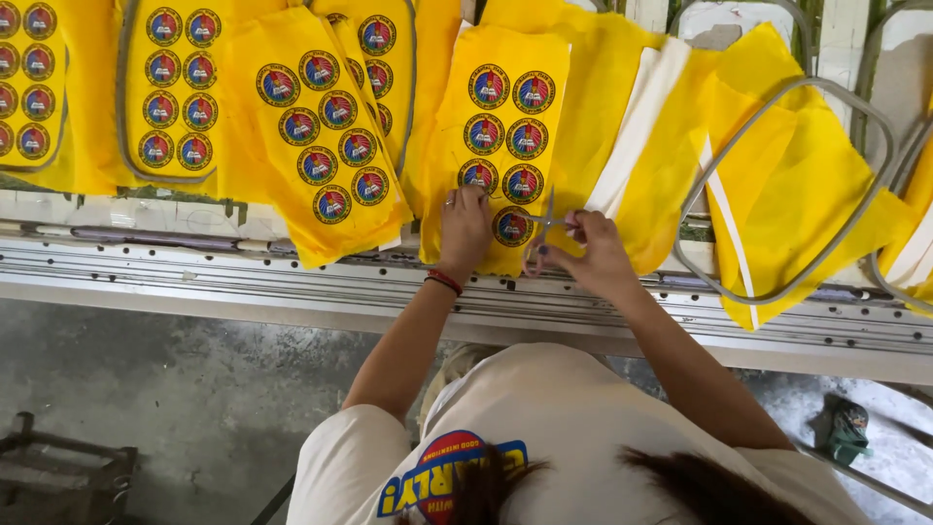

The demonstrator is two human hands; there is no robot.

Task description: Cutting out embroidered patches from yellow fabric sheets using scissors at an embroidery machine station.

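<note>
A yellow cloth piece (pixel 501 68) with several round embroidered badges lies over the machine table's front edge. My left hand (pixel 465 228) presses flat on its lower part, next to a round badge (pixel 512 226). My right hand (pixel 595 255) grips small scissors (pixel 540 235), whose blades point up at that badge. A red band sits on my left wrist.
More yellow cloth pieces (pixel 321 126) with round badges lie to the left, some in grey hoop frames (pixel 121 107). Plain yellow cloth in grey hoops (pixel 807 156) lies to the right. A metal rail (pixel 243 282) runs along the table front; concrete floor below.
</note>
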